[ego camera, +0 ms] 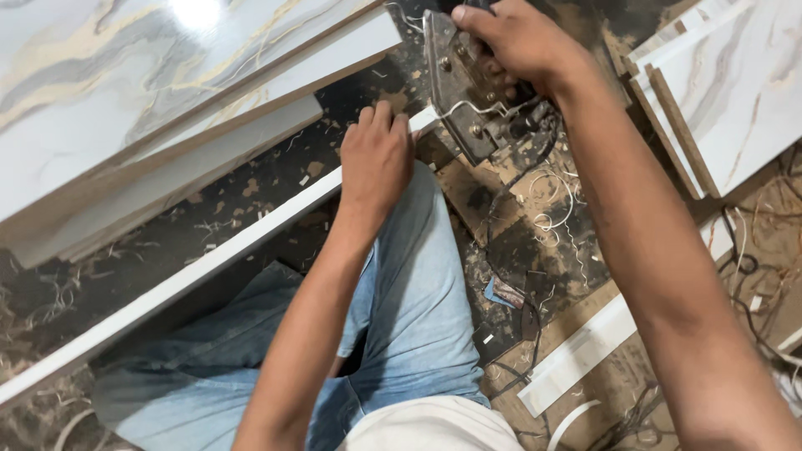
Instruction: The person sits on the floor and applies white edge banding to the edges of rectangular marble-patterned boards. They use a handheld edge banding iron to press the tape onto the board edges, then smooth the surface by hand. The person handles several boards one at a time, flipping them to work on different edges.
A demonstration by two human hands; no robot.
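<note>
The right hand [522,38] hides the power tool's [476,92] top

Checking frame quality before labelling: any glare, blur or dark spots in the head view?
Head view: strong glare blows out the glossy marbled panel at the top edge; the left hand on the white strip and the right hand on the metal power tool are sharp; the floor between the boards is dark, and the edges show slight wide-angle stretch.
</note>
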